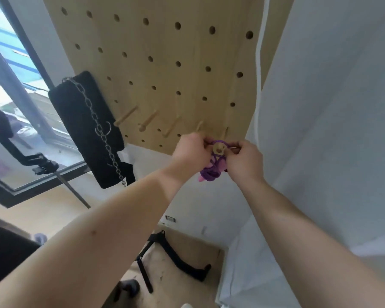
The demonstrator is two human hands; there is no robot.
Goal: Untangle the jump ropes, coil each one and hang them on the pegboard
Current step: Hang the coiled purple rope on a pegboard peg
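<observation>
While both arms are stretched up to the lower edge of the wooden pegboard (165, 63), the left hand (190, 152) and the right hand (245, 160) hold the purple jump rope (210, 173) between them. The fingers of each hand are curled and pinch the top loop of the rope, one hand on each side. This loop lies around the round end of a wooden peg (219, 149), just between the fingers. The rest of the rope hangs as a bundle below the fingers, between the two wrists. Something pink shows in it, but I cannot tell what it is. To the left of the fingers, four more pegs (147, 123) stand in a row. Farther left, a black padded strap (76, 121) with a metal chain (98, 127) hangs at the edge of the board. Above the right fingers, a white cord (259, 52) runs down.
</observation>
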